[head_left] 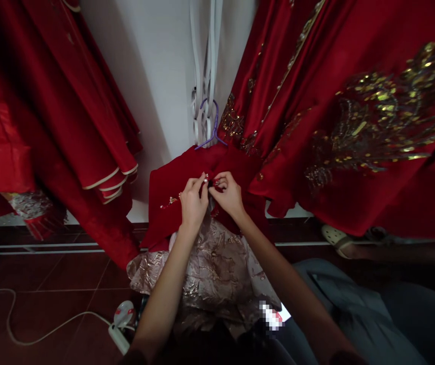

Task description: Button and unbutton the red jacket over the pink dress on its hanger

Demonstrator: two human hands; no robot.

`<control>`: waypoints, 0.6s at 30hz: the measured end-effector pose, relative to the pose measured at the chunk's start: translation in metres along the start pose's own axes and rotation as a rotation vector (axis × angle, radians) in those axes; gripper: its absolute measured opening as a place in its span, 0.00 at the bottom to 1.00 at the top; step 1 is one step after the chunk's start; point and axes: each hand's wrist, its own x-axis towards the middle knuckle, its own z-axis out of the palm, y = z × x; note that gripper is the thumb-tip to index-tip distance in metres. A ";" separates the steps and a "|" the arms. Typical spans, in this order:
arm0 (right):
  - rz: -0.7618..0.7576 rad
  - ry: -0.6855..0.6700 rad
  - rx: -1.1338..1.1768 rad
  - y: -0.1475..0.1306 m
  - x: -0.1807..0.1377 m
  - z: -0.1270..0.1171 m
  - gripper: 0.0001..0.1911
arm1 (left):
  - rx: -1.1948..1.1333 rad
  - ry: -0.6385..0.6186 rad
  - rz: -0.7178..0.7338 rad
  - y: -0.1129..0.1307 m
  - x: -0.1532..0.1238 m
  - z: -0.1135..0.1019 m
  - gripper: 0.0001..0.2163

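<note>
In the head view a red garment [168, 177] hangs on a purple hanger [214, 134], its lower part spread over a shiny pinkish-gold patterned cloth [217, 263]. My left hand [194, 200] pinches the garment's front near the middle, beside small pearl-like beads. Close to it, my right hand [228, 195] is closed with thumb and fingertips on the front edge of the same garment. The fingertips of both hands almost meet. Exactly what small part lies between them is too dark to make out. A beaded ornament [172, 201] decorates the garment left of my left hand.
Red gowns with gold sequins [377, 111] hang at the right, and more red clothes [61, 101] at the left. White metal bars [204, 61] stand behind the hanger. A white cable [50, 334] and power strip [118, 338] lie on the floor. A person's foot in a clog [337, 239] shows at right.
</note>
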 end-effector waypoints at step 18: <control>-0.208 -0.233 -0.002 -0.005 -0.013 -0.017 0.12 | -0.433 0.058 -0.272 -0.024 -0.009 0.015 0.05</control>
